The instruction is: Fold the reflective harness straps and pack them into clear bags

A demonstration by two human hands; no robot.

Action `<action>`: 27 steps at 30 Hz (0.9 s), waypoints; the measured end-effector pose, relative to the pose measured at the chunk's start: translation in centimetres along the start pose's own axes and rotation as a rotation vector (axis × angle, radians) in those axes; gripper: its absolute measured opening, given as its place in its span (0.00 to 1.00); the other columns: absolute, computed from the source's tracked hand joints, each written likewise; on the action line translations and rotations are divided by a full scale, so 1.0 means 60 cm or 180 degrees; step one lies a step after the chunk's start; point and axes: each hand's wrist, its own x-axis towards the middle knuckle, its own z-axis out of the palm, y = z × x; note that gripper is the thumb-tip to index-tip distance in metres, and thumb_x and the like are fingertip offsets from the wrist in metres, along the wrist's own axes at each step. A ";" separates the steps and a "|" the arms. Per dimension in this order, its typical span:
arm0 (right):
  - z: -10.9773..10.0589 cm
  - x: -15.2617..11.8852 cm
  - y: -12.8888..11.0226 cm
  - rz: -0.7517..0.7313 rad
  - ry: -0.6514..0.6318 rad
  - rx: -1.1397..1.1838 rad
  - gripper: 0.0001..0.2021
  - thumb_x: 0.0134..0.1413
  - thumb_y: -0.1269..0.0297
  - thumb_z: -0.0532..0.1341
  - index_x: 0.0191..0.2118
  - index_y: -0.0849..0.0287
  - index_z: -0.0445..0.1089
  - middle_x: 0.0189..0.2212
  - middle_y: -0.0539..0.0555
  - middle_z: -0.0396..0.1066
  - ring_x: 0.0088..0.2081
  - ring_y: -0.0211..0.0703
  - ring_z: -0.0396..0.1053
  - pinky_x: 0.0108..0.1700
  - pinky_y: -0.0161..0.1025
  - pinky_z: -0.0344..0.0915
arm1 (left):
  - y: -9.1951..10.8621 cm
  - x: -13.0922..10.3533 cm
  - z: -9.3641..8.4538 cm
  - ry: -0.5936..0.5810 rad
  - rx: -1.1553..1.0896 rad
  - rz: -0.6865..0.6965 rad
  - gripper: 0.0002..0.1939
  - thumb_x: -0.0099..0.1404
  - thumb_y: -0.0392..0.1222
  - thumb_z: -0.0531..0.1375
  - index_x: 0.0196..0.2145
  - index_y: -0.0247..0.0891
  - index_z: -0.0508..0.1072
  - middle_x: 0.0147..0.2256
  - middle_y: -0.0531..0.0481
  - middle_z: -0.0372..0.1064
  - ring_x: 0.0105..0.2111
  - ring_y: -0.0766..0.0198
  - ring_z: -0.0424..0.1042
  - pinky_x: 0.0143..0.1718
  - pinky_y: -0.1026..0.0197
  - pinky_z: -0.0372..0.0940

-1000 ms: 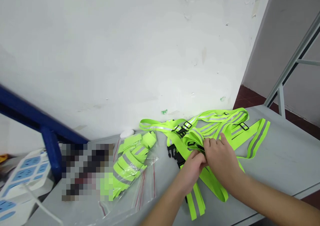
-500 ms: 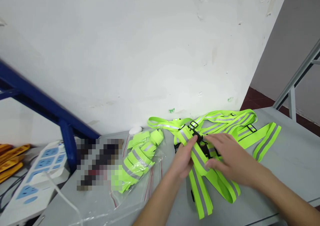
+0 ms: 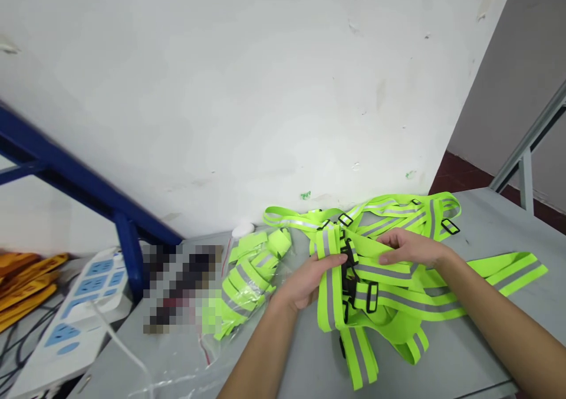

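A neon-yellow reflective vest [image 3: 329,296] made of straps with grey stripes lies in loops on the grey table. My left hand [image 3: 309,281] grips a folded bundle of its straps, thumb on top beside a black buckle [image 3: 349,254]. My right hand [image 3: 409,249] pinches a strap [image 3: 384,269] between thumb and fingers, to the right of the buckle. Several black strap sliders show, one slider [image 3: 372,297] just below the right hand. Loose straps spread behind and right of both hands.
Left of my hands is a clear plastic bag [image 3: 250,290] with folded neon straps. A white power strip [image 3: 84,304], orange tags [image 3: 26,284] and dark cables lie further left. A blue metal frame [image 3: 84,181] slants down to the table [image 3: 486,228]; a white wall [image 3: 265,92] stands behind.
My right hand has closed on a strap and moved a little right and up. The folded bundle in my left hand has turned more upright. A strap now stretches further right across the table.
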 end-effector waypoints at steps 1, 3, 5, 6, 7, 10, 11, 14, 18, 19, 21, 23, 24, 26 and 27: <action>-0.008 -0.008 0.002 0.0107 -0.0065 -0.0081 0.18 0.50 0.48 0.65 0.32 0.61 0.70 0.24 0.45 0.63 0.24 0.33 0.57 0.28 0.33 0.55 | 0.001 0.002 -0.004 0.0069 0.0003 0.0001 0.28 0.57 0.39 0.67 0.54 0.34 0.69 0.45 0.37 0.76 0.42 0.47 0.77 0.42 0.51 0.73; -0.023 -0.022 0.010 0.0244 -0.0073 -0.0304 0.18 0.51 0.48 0.64 0.28 0.60 0.67 0.21 0.43 0.56 0.22 0.31 0.49 0.25 0.33 0.49 | 0.001 0.007 -0.012 0.0192 -0.0034 0.0005 0.29 0.57 0.39 0.67 0.55 0.34 0.68 0.44 0.37 0.76 0.43 0.47 0.77 0.43 0.50 0.73; -0.033 -0.032 0.017 0.0278 0.0083 -0.0472 0.19 0.53 0.47 0.62 0.27 0.59 0.65 0.21 0.43 0.52 0.22 0.31 0.46 0.24 0.33 0.46 | -0.005 0.014 -0.018 0.0206 -0.0141 0.0012 0.28 0.57 0.39 0.66 0.55 0.33 0.69 0.45 0.37 0.76 0.44 0.48 0.77 0.45 0.51 0.72; -0.035 -0.035 0.019 0.0274 0.0232 -0.0548 0.19 0.55 0.46 0.61 0.28 0.59 0.64 0.21 0.43 0.51 0.22 0.32 0.46 0.24 0.33 0.46 | -0.010 0.018 -0.020 0.0169 -0.0223 0.0022 0.27 0.58 0.40 0.66 0.54 0.32 0.69 0.45 0.37 0.76 0.44 0.48 0.76 0.46 0.51 0.72; -0.034 -0.036 0.020 0.0261 0.0424 -0.0629 0.19 0.56 0.46 0.59 0.29 0.58 0.64 0.21 0.43 0.51 0.23 0.32 0.46 0.25 0.33 0.46 | -0.014 0.022 -0.022 0.0117 -0.0315 0.0037 0.25 0.59 0.41 0.65 0.53 0.32 0.70 0.45 0.37 0.76 0.45 0.49 0.76 0.47 0.52 0.71; -0.020 -0.031 0.014 0.0140 0.0992 -0.0818 0.19 0.58 0.46 0.56 0.33 0.58 0.66 0.23 0.45 0.55 0.24 0.34 0.51 0.26 0.34 0.51 | -0.026 0.032 -0.021 0.0056 -0.0543 0.0132 0.21 0.61 0.43 0.63 0.50 0.30 0.73 0.46 0.37 0.75 0.47 0.50 0.75 0.50 0.54 0.69; -0.012 -0.028 0.011 0.0072 0.1110 -0.0857 0.19 0.59 0.46 0.56 0.35 0.58 0.67 0.25 0.46 0.59 0.26 0.35 0.54 0.28 0.35 0.53 | -0.029 0.033 -0.019 0.0057 -0.0575 0.0156 0.20 0.61 0.43 0.62 0.49 0.30 0.74 0.47 0.37 0.75 0.47 0.50 0.75 0.50 0.54 0.69; 0.016 -0.019 0.002 -0.0084 0.1234 -0.0991 0.19 0.61 0.46 0.53 0.41 0.57 0.70 0.33 0.51 0.68 0.33 0.41 0.63 0.34 0.38 0.59 | -0.034 0.034 -0.010 0.0065 -0.0598 0.0233 0.20 0.60 0.42 0.63 0.49 0.31 0.74 0.48 0.38 0.75 0.47 0.50 0.75 0.50 0.54 0.69; 0.045 -0.012 -0.001 -0.0064 0.1186 -0.1192 0.20 0.59 0.44 0.55 0.39 0.57 0.70 0.31 0.50 0.69 0.31 0.41 0.63 0.32 0.37 0.59 | -0.039 0.031 0.008 0.0051 -0.0801 0.0380 0.20 0.60 0.42 0.62 0.50 0.32 0.73 0.44 0.39 0.77 0.45 0.50 0.76 0.49 0.53 0.70; 0.049 -0.011 -0.002 -0.0037 0.1112 -0.1180 0.20 0.58 0.44 0.55 0.37 0.57 0.70 0.29 0.49 0.68 0.30 0.41 0.62 0.31 0.36 0.58 | -0.040 0.030 0.013 -0.0005 -0.0902 0.0418 0.20 0.61 0.43 0.61 0.50 0.33 0.73 0.43 0.40 0.77 0.44 0.49 0.76 0.48 0.52 0.70; 0.052 -0.012 -0.005 -0.0006 0.0918 -0.1036 0.20 0.58 0.44 0.57 0.38 0.57 0.71 0.28 0.48 0.69 0.29 0.41 0.63 0.30 0.36 0.58 | -0.039 0.031 0.021 -0.0126 -0.1104 0.0509 0.21 0.63 0.47 0.58 0.51 0.35 0.73 0.42 0.42 0.78 0.44 0.48 0.76 0.47 0.51 0.70; 0.048 -0.016 -0.010 0.0003 0.0728 -0.0799 0.19 0.56 0.46 0.59 0.40 0.57 0.71 0.32 0.49 0.71 0.33 0.43 0.67 0.33 0.37 0.62 | -0.035 0.033 0.023 -0.0139 -0.1268 0.0616 0.23 0.63 0.50 0.56 0.52 0.36 0.72 0.41 0.43 0.78 0.44 0.47 0.76 0.46 0.50 0.71; 0.043 -0.019 -0.012 0.0019 0.0642 -0.0693 0.18 0.54 0.47 0.61 0.41 0.57 0.72 0.35 0.49 0.73 0.36 0.45 0.69 0.36 0.38 0.64 | -0.031 0.035 0.020 -0.0087 -0.1334 0.0650 0.23 0.63 0.50 0.56 0.52 0.35 0.72 0.41 0.42 0.78 0.44 0.47 0.76 0.46 0.50 0.71; 0.029 -0.025 -0.015 0.0079 0.0444 -0.0621 0.18 0.51 0.49 0.64 0.42 0.57 0.72 0.39 0.50 0.74 0.40 0.48 0.70 0.40 0.40 0.66 | -0.022 0.036 0.009 0.0081 -0.1403 0.0627 0.23 0.63 0.49 0.56 0.50 0.32 0.73 0.41 0.40 0.78 0.43 0.47 0.77 0.46 0.50 0.71; 0.020 -0.029 -0.014 0.0130 0.0341 -0.0696 0.19 0.49 0.49 0.65 0.43 0.57 0.72 0.40 0.51 0.74 0.40 0.49 0.70 0.41 0.40 0.66 | -0.016 0.036 0.001 0.0180 -0.1386 0.0543 0.22 0.63 0.48 0.56 0.50 0.31 0.73 0.40 0.40 0.78 0.42 0.48 0.77 0.46 0.50 0.71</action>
